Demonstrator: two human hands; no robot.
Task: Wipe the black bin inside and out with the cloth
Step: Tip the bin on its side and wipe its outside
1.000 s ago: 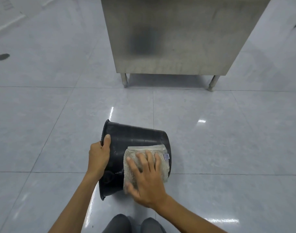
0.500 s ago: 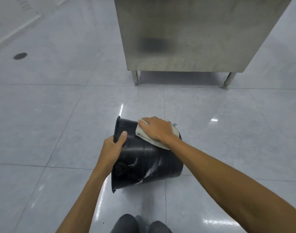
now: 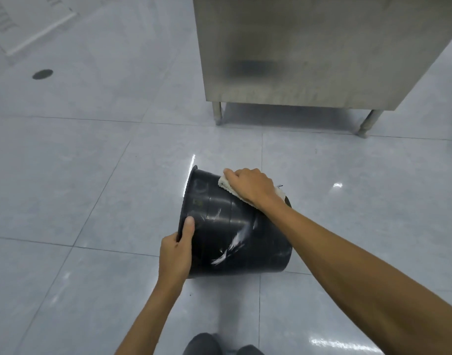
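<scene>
The black bin (image 3: 235, 231) lies on its side on the tiled floor, its rim facing left and its base to the right. White smears streak its outer wall. My left hand (image 3: 177, 249) grips the rim at the near left, thumb on the outside. My right hand (image 3: 250, 187) presses a pale cloth (image 3: 278, 193) flat onto the far upper side of the bin. Most of the cloth is hidden under that hand. The inside of the bin is out of sight.
A stainless steel cabinet (image 3: 309, 52) on short legs stands just beyond the bin. A round floor drain (image 3: 42, 74) sits far left. My dark-clad knees (image 3: 219, 345) show at the bottom edge. Glossy grey floor tiles (image 3: 78, 188) surround the bin.
My right hand has carried the cloth from the near side of the bin up over to its far side. The left hand slid lower along the rim.
</scene>
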